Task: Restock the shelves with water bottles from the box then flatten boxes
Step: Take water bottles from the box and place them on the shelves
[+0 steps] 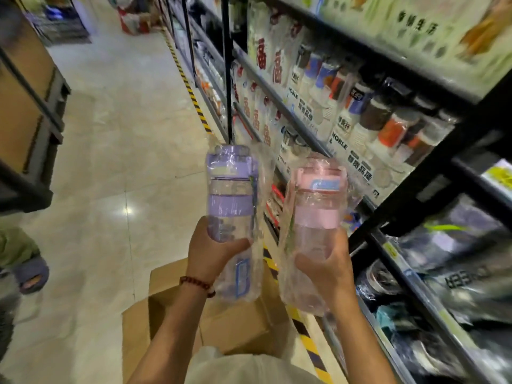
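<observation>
We have a bottle in each hand, both lifted above the box (232,322), which sits near us on the floor. Left hand (210,250) wraps around the lower half of the purple bottle (231,206); right hand (324,266) grips the pink bottle (318,217) the same way. Both bottles are upright and in clear plastic bags. Shelves (410,195) on the right already carry many bottles, but these two aren't placed yet. Box flaps stand open, contents hidden behind our arms, so we can't tell how much is left. Box not flattened. Likely mid-restock, flattening to come.
</observation>
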